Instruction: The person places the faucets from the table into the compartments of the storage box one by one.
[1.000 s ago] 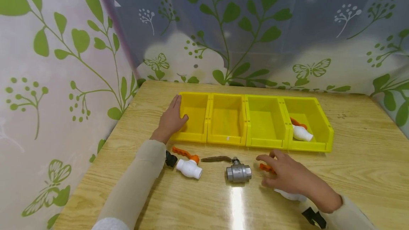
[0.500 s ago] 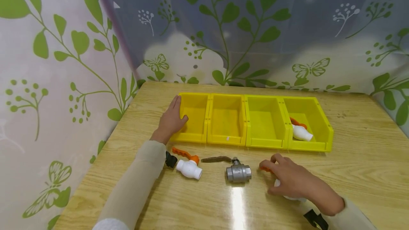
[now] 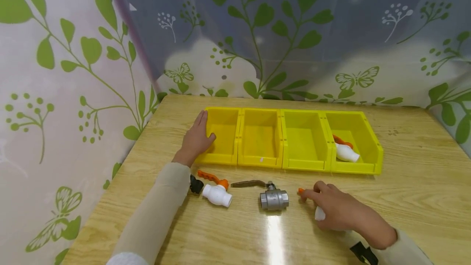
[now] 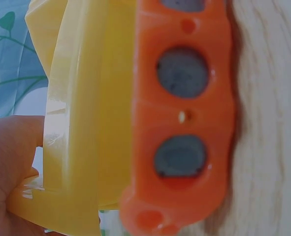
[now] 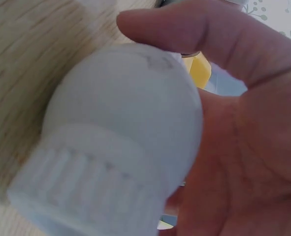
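Note:
My left hand (image 3: 195, 139) holds the left wall of the leftmost yellow bin (image 3: 223, 159), thumb over the inner side and fingers along the outside. My right hand (image 3: 340, 211) grips a white plastic ball valve (image 5: 125, 98) on the table; in the right wrist view the thumb curves over its round body. Its orange handle (image 3: 301, 190) pokes out past the fingers, and the hand hides most of it in the head view. Left of it lie a metal ball valve (image 3: 274, 199) with a brown lever and another white ball valve (image 3: 217, 195) with an orange handle.
Several yellow bins stand joined in a row at the back of the wooden table (image 3: 416, 183). The rightmost bin (image 3: 379, 162) contains a white ball valve (image 3: 346, 152) with an orange handle. Patterned curtains (image 3: 294, 52) hang behind and at left.
My right hand has lowered around the white ball valve, its fingers and thumb closing in on the body. The left hand stays on the bin.

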The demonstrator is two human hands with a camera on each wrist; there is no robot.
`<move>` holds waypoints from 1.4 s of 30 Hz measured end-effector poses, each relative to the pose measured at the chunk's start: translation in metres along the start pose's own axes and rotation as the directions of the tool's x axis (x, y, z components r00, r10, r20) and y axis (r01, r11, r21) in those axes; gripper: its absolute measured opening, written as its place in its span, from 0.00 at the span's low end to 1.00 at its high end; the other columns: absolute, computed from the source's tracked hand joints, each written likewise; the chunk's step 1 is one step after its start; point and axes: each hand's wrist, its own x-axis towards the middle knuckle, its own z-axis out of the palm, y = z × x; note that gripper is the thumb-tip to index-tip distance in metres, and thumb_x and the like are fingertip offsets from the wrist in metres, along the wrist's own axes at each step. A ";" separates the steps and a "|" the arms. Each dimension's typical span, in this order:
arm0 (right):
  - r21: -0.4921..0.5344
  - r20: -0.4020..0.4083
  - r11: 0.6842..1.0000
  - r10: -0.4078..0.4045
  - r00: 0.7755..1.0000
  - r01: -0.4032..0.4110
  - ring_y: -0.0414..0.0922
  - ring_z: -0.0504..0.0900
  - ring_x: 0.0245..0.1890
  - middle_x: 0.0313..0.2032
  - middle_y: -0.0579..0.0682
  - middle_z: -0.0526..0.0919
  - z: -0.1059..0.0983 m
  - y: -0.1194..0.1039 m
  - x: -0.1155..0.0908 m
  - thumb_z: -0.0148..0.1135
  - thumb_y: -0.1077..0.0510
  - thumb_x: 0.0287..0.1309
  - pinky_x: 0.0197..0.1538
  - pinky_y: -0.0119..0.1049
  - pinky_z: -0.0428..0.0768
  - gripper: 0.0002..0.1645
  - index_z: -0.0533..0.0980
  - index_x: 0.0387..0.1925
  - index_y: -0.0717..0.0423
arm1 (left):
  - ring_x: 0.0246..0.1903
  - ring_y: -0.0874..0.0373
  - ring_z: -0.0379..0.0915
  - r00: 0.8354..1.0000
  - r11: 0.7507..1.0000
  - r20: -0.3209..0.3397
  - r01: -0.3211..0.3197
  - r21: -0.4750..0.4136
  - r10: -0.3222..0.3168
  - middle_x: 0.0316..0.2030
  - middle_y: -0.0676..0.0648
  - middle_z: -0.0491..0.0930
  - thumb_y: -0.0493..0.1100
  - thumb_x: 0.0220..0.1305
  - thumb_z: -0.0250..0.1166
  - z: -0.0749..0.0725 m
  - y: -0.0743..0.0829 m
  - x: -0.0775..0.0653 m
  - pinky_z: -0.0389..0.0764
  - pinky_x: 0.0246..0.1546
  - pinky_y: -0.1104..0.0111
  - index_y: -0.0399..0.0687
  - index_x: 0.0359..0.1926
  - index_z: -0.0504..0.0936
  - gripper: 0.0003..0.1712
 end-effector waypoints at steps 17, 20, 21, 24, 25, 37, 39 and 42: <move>-0.010 0.007 1.000 0.014 1.000 -0.014 0.47 0.65 0.35 0.40 0.47 0.67 0.001 -0.003 -0.001 0.70 0.64 0.44 0.26 0.37 0.66 0.26 0.74 0.45 0.41 | 0.28 0.47 0.72 1.000 1.000 -0.007 0.000 -0.009 0.000 0.77 0.44 0.38 0.47 0.69 0.57 0.003 -0.004 0.002 0.76 0.36 0.55 0.43 0.77 0.39 0.47; -0.013 0.004 1.000 0.014 1.000 -0.014 0.47 0.65 0.35 0.40 0.47 0.67 0.002 -0.003 -0.001 0.70 0.64 0.45 0.27 0.37 0.67 0.25 0.74 0.45 0.42 | 0.28 0.47 0.72 1.000 1.000 -0.008 -0.005 -0.007 0.004 0.77 0.43 0.38 0.47 0.69 0.57 0.003 -0.003 0.001 0.76 0.36 0.55 0.43 0.77 0.39 0.47; -0.013 0.003 1.000 0.014 1.000 -0.013 0.47 0.65 0.35 0.40 0.47 0.67 0.002 -0.003 -0.001 0.70 0.64 0.45 0.27 0.37 0.67 0.25 0.74 0.45 0.42 | 0.29 0.46 0.72 1.000 1.000 -0.008 -0.006 -0.007 0.006 0.77 0.43 0.39 0.47 0.69 0.57 0.002 -0.003 0.001 0.76 0.37 0.55 0.42 0.77 0.39 0.47; -0.011 0.002 1.000 0.009 1.000 -0.009 0.48 0.65 0.35 0.40 0.47 0.66 0.003 -0.003 -0.001 0.70 0.65 0.45 0.27 0.37 0.67 0.25 0.74 0.44 0.43 | 0.34 0.43 0.74 1.000 1.000 -0.009 -0.007 -0.007 0.007 0.77 0.42 0.39 0.47 0.69 0.57 0.002 -0.003 0.000 0.76 0.42 0.53 0.42 0.77 0.39 0.47; -0.012 0.002 1.000 0.008 1.000 -0.008 0.48 0.65 0.35 0.39 0.47 0.66 0.003 -0.003 -0.001 0.70 0.65 0.44 0.27 0.37 0.67 0.24 0.73 0.44 0.43 | 0.37 0.42 0.74 1.000 1.000 -0.009 -0.006 -0.008 0.006 0.77 0.42 0.39 0.47 0.69 0.57 0.002 -0.002 0.000 0.76 0.44 0.52 0.42 0.77 0.39 0.47; -0.043 -0.008 0.999 0.009 1.000 -0.009 0.47 0.64 0.34 0.39 0.47 0.66 0.005 -0.003 -0.001 0.70 0.64 0.45 0.29 0.38 0.68 0.21 0.73 0.41 0.45 | 0.48 0.39 0.73 1.000 1.000 -0.022 -0.008 -0.026 0.008 0.76 0.42 0.40 0.46 0.69 0.57 0.004 -0.004 0.000 0.74 0.51 0.51 0.42 0.77 0.40 0.46; -0.042 -0.008 0.999 0.006 1.000 -0.006 0.46 0.64 0.33 0.38 0.47 0.66 0.005 -0.003 -0.002 0.70 0.64 0.45 0.29 0.37 0.68 0.21 0.73 0.40 0.45 | 0.46 0.39 0.74 1.000 1.000 -0.023 -0.011 -0.027 0.010 0.76 0.42 0.40 0.46 0.69 0.57 0.005 -0.004 0.000 0.75 0.49 0.51 0.42 0.77 0.40 0.46; -0.038 -0.010 0.999 -0.005 1.000 0.005 0.46 0.64 0.33 0.38 0.46 0.66 0.005 -0.003 -0.003 0.71 0.64 0.46 0.29 0.37 0.67 0.21 0.74 0.41 0.45 | 0.46 0.39 0.74 1.000 0.999 -0.021 -0.011 -0.030 0.011 0.76 0.42 0.39 0.46 0.69 0.57 0.004 -0.004 0.000 0.75 0.49 0.51 0.42 0.77 0.40 0.46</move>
